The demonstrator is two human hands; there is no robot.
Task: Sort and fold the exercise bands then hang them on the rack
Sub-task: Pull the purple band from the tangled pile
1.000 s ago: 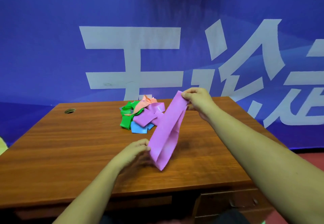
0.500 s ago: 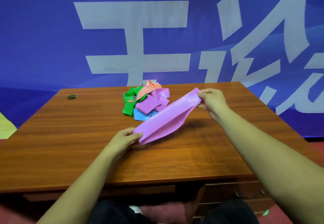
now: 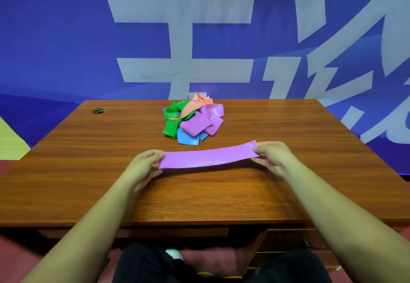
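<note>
purple band [image 3: 208, 158] (one), one pile [image 3: 193, 119]

Both ends of purple band [image 3: 208, 157] are covered by fingers: left hand [image 3: 145, 166] hides one end, right hand [image 3: 274, 157] the other (grip underneath not visible). Can't tell if its middle touches the surface [image 3: 88, 171] or hangs just above. Pile of bands [image 3: 192, 120]: lower ones buried under top ones, count unclear. Forearms [image 3: 88, 227] cut off by bottom edge. Banner [image 3: 66, 38] lettering cropped top and right. Hole [image 3: 99, 110] in far left corner: inside too small to tell.
</note>
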